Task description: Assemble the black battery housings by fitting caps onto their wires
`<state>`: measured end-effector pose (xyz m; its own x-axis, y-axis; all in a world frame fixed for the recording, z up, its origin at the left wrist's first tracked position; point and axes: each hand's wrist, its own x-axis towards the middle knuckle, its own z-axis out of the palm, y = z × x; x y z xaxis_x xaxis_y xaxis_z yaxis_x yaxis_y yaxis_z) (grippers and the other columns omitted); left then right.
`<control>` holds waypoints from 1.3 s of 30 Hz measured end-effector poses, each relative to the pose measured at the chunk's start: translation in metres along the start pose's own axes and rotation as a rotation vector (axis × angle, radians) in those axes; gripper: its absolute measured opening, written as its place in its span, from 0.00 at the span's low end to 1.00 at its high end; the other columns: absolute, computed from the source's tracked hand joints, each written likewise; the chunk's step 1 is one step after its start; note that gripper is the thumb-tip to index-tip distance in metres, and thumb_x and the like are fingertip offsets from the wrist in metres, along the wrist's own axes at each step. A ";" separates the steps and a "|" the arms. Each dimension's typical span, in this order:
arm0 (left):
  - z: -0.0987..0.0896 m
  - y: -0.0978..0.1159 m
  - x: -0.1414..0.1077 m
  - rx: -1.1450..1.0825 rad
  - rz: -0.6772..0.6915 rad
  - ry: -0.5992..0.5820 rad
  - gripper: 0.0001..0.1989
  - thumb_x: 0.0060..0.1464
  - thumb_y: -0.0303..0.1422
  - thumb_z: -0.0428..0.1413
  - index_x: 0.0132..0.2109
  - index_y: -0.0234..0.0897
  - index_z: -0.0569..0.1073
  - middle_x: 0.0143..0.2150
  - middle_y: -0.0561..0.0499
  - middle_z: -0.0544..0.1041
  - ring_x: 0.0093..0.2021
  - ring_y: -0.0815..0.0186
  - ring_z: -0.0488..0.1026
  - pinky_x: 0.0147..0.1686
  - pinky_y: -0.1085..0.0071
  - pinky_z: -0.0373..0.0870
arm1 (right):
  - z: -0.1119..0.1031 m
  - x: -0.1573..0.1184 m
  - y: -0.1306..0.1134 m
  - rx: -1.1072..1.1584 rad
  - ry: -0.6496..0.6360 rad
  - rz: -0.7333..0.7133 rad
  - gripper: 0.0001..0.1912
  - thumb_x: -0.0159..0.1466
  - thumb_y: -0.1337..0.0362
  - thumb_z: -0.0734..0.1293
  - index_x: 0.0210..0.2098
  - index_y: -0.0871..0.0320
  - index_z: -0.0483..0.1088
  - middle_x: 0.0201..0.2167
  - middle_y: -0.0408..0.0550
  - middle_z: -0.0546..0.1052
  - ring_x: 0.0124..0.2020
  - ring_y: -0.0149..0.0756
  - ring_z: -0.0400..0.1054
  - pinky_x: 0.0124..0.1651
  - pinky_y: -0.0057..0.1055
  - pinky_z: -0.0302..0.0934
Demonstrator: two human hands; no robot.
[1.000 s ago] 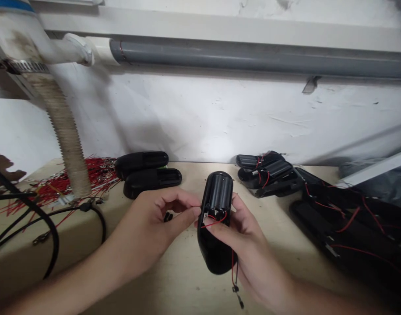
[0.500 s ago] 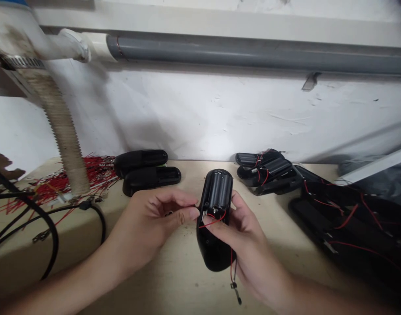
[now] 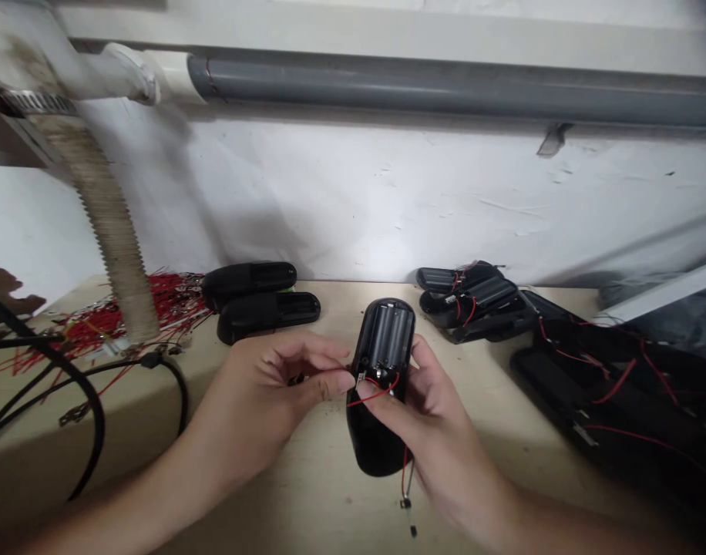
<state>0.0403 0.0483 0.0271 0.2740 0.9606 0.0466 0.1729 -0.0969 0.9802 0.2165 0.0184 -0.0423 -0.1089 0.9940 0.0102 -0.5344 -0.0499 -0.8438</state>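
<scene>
A black plastic battery housing [image 3: 376, 447] with rounded ends stands tilted up over the bench, its battery slots facing me. My right hand [image 3: 439, 424] wraps its right side, the thumb pressing beside a small metal contact [image 3: 361, 379] and a red wire [image 3: 364, 399]. My left hand [image 3: 289, 385] is closed in a pinch at the housing's left edge. A small dark thing shows behind its thumb, too hidden to name. Below the housing dangle thin wires with a small black connector [image 3: 405, 503] at the end.
Two black housings [image 3: 269, 310] lie at the back left beside a pile of red wires [image 3: 173, 301]. More wired housings [image 3: 485, 297] are heaped at the right. A ribbed hose [image 3: 110, 231] and black cables [image 3: 92, 385] come down at the left. A grey pipe [image 3: 445, 89] runs along the wall.
The housing has turned and tilted slightly in my right hand, and the dangling connector has swung a little to the left. Both hands keep nearly the same hold.
</scene>
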 end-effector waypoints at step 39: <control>-0.008 0.024 0.004 -0.092 -0.245 -0.288 0.10 0.57 0.29 0.70 0.47 0.38 0.86 0.44 0.49 0.89 0.43 0.66 0.84 0.45 0.75 0.78 | -0.005 -0.007 -0.010 0.123 -0.180 0.198 0.30 0.59 0.58 0.83 0.58 0.42 0.73 0.54 0.42 0.80 0.56 0.40 0.73 0.61 0.41 0.65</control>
<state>0.0377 0.0523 0.0522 0.4919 0.8385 -0.2342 0.1838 0.1630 0.9694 0.2271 0.0121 -0.0362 -0.3624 0.9310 -0.0436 -0.5843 -0.2634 -0.7676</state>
